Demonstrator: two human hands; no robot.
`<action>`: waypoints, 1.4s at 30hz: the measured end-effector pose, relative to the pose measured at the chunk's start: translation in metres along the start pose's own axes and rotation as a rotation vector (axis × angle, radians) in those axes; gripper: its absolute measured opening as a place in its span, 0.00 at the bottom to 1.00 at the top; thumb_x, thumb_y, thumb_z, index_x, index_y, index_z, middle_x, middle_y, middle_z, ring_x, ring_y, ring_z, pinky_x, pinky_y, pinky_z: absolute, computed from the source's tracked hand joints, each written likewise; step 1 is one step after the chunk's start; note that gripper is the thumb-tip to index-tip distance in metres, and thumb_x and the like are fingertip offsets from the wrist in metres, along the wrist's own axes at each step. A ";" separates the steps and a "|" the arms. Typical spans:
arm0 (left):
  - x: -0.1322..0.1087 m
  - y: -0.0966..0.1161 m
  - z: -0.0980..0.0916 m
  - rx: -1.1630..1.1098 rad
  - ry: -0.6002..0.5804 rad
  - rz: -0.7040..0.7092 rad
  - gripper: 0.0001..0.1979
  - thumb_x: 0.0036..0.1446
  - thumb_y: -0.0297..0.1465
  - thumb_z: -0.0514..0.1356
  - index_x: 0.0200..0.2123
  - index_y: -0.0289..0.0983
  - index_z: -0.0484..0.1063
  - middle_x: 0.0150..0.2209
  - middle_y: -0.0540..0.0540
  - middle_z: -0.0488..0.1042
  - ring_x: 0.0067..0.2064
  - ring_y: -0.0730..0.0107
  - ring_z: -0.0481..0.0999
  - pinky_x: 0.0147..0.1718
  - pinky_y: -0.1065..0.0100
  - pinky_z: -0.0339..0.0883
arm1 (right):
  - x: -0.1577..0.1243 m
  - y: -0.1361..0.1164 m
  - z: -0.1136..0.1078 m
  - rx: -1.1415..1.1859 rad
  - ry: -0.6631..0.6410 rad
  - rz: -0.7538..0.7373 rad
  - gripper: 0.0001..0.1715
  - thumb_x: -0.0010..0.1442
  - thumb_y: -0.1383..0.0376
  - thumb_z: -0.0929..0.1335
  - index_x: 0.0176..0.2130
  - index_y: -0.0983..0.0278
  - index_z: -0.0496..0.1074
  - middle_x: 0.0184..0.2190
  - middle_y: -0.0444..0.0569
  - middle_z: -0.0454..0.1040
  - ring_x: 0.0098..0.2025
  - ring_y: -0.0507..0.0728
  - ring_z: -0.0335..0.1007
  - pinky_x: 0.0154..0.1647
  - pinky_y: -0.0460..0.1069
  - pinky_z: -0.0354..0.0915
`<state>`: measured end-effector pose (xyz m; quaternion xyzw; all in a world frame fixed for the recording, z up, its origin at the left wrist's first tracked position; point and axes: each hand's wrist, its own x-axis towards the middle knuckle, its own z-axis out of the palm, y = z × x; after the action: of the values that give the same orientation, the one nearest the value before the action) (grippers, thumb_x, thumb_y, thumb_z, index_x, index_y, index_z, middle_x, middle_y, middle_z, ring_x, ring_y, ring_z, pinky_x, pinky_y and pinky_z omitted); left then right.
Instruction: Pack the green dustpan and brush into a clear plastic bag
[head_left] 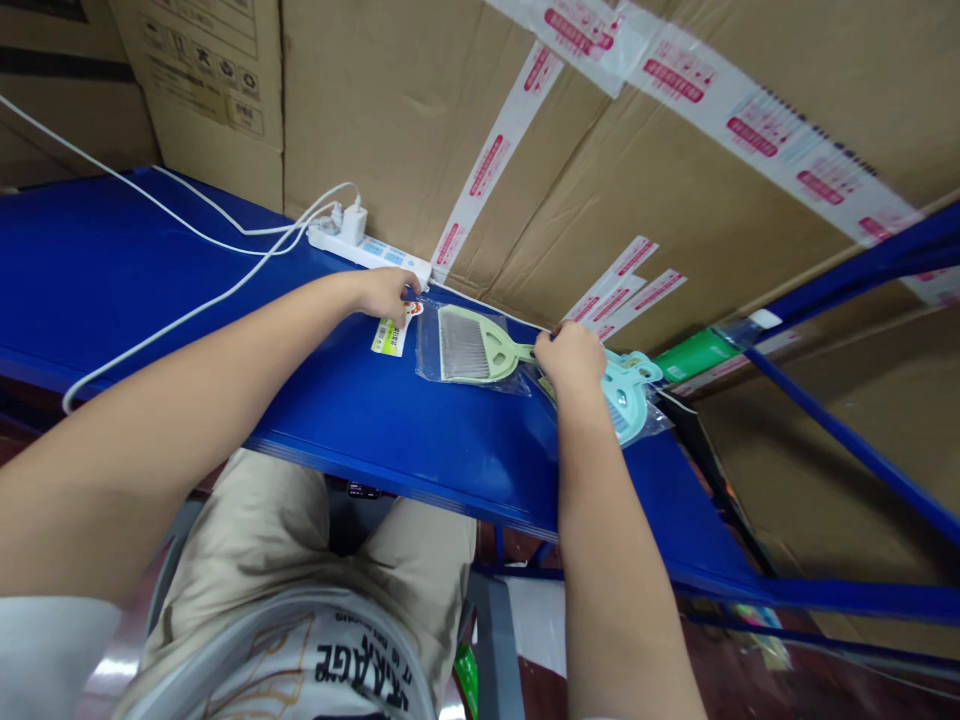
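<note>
Rising behind the work, a wall of brown cardboard (397,110) carries strips of white tape printed in red. Up against it runs a blue bench (420,440), its near edge just beyond the beige trousers (247,530) of the seated person. Along the cardboard's foot, toward the bench's left side, lies a white power strip (379,255), with white cables (259,232) trailing from it to the left. A pale green dustpan (499,355) in a clear plastic bag lies flat near the middle of the bench, between the person's two hands; its grey bristles face left and its handle points right. Beyond the right wrist lies a light blue dustpan (634,400), also in clear plastic and partly hidden by that arm. Farther right, beside the cardboard, is a green packet (697,355). The right hand (574,352) has its fingers curled over the end of the green handle, grasping it. The left hand (386,295) is just in front of the power strip, fingers bent over the top of a small printed card (390,338); whether they pinch it, one cannot tell. Smallest is a white adapter (354,224), plugged into the strip.
</note>
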<state>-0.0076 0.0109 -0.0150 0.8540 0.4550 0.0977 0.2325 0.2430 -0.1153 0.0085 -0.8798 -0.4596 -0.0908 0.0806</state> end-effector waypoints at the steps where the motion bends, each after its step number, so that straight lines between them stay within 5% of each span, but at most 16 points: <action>1: -0.001 0.001 0.001 0.005 0.015 0.009 0.43 0.41 0.33 0.67 0.66 0.44 0.73 0.62 0.42 0.81 0.60 0.49 0.82 0.59 0.59 0.74 | 0.000 0.000 0.000 0.013 0.015 -0.008 0.21 0.72 0.64 0.65 0.54 0.72 0.80 0.53 0.72 0.81 0.56 0.71 0.79 0.52 0.56 0.71; 10: 0.003 0.010 0.011 -0.323 0.304 0.179 0.30 0.48 0.22 0.58 0.56 0.33 0.78 0.57 0.37 0.82 0.58 0.55 0.82 0.59 0.58 0.75 | -0.002 -0.017 0.010 0.518 0.046 -0.228 0.14 0.67 0.71 0.65 0.43 0.64 0.80 0.48 0.57 0.84 0.55 0.62 0.79 0.58 0.51 0.69; 17: -0.011 0.044 0.020 -0.419 0.385 0.501 0.30 0.47 0.21 0.59 0.56 0.38 0.75 0.63 0.39 0.75 0.61 0.54 0.78 0.55 0.57 0.79 | -0.014 -0.042 0.021 1.161 -0.338 -0.317 0.08 0.69 0.59 0.69 0.43 0.60 0.75 0.45 0.48 0.82 0.46 0.53 0.79 0.43 0.45 0.72; 24: -0.012 0.055 0.028 -0.478 0.348 0.574 0.33 0.46 0.20 0.59 0.58 0.37 0.70 0.65 0.36 0.72 0.59 0.55 0.79 0.52 0.57 0.80 | -0.020 -0.039 0.016 1.189 -0.277 -0.494 0.15 0.67 0.51 0.72 0.38 0.59 0.76 0.44 0.47 0.81 0.50 0.54 0.77 0.49 0.48 0.73; 29: -0.011 0.053 0.028 -0.527 0.354 0.549 0.29 0.46 0.21 0.60 0.54 0.37 0.70 0.64 0.37 0.73 0.56 0.57 0.81 0.46 0.62 0.79 | -0.016 -0.039 0.026 1.246 -0.189 -0.637 0.16 0.58 0.52 0.78 0.34 0.60 0.76 0.36 0.45 0.80 0.43 0.54 0.76 0.49 0.51 0.73; 37: -0.015 0.051 0.018 -0.538 0.253 0.562 0.20 0.52 0.26 0.66 0.51 0.38 0.76 0.40 0.46 0.81 0.43 0.65 0.83 0.46 0.62 0.75 | 0.007 -0.029 0.039 1.640 -0.251 -0.393 0.19 0.57 0.47 0.78 0.34 0.57 0.76 0.33 0.45 0.79 0.39 0.56 0.78 0.42 0.53 0.75; 42: -0.015 0.045 0.011 -0.621 0.132 0.562 0.21 0.53 0.29 0.68 0.52 0.38 0.76 0.37 0.47 0.82 0.41 0.66 0.83 0.44 0.62 0.76 | 0.017 -0.021 0.041 1.728 -0.251 -0.182 0.20 0.59 0.47 0.77 0.34 0.59 0.75 0.33 0.45 0.79 0.39 0.56 0.77 0.41 0.52 0.74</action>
<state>0.0213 -0.0261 -0.0018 0.8262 0.1674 0.3441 0.4135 0.2391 -0.0806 -0.0259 -0.4743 -0.4416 0.3804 0.6598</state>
